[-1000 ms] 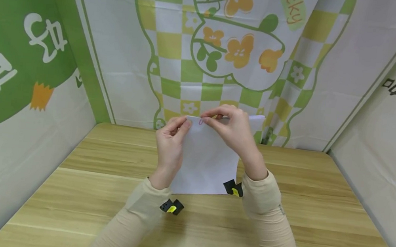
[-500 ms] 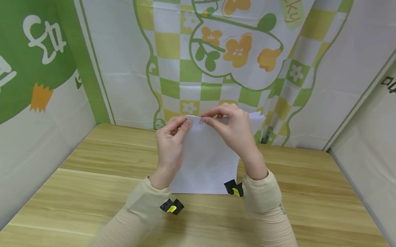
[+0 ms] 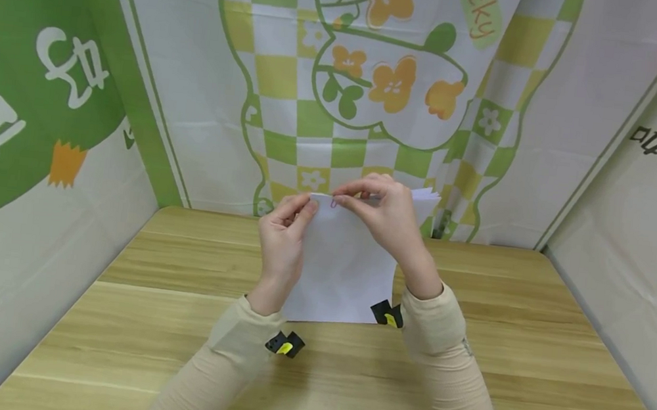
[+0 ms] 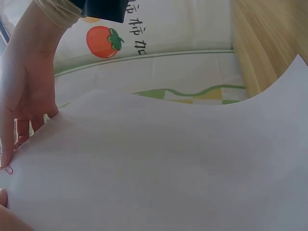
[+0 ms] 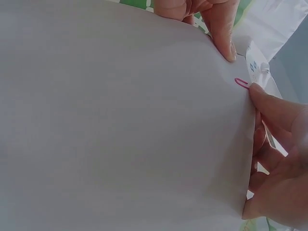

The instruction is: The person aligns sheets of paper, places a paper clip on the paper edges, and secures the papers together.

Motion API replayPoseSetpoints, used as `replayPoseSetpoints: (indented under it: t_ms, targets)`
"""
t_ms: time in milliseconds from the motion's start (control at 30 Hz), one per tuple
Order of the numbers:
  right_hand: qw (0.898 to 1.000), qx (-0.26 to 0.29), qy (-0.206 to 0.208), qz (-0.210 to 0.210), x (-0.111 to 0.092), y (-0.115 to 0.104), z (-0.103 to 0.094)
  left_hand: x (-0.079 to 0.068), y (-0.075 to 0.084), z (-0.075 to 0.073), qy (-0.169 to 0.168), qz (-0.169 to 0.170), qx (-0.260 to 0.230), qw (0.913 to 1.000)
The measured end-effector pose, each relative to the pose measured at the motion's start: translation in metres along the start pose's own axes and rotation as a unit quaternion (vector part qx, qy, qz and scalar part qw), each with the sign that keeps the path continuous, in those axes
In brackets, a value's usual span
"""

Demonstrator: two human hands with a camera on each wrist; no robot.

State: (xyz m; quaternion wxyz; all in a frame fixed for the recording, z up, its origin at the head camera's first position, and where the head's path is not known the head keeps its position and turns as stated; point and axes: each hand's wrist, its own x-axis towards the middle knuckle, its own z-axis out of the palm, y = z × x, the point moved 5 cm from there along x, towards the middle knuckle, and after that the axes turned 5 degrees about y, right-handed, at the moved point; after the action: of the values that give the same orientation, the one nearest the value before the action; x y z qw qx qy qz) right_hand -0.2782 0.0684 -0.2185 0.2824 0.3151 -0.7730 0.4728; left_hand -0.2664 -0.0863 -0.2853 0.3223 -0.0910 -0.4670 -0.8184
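Observation:
White paper sheets [image 3: 346,266] stand raised above the table, their top edge between both hands. My left hand [image 3: 284,234] pinches the top left corner between thumb and fingers. At that same edge, slightly to the right, my right hand [image 3: 389,214] pinches a pink paper clip [image 5: 241,83]. The clip's looped end lies over the front of the paper, close to the edge, with the right thumb at its other end. In the left wrist view the clip [image 4: 8,170] shows at the far left. Fanned sheet corners [image 3: 426,194] stick out behind the right hand.
A wooden table [image 3: 172,348] lies beneath the hands. Behind it hangs a patterned green and white cloth [image 3: 337,113], with printed cloth walls at left and right. Black wrist pieces with yellow marks [image 3: 285,344] sit by each sleeve.
The hands and clip keep nearly the same place. The sheet corners behind the right hand have fanned slightly apart, and the head view has shifted a little.

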Motion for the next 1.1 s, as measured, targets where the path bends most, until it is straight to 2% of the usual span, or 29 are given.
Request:
replayPoseSetpoints:
  t_ms: [700,1100]
  targets:
    - [1.000,0.001,0.001,0.013,-0.0001,0.0005,0.0002,0.0008,-0.0040,0.0000,-0.011,-0.009,-0.019,0.9997]
    - [0.999,-0.010,0.029,-0.013,-0.0018,0.0060,-0.0065,0.0038,-0.0038,0.0013,-0.008,-0.018,-0.018,0.9997]
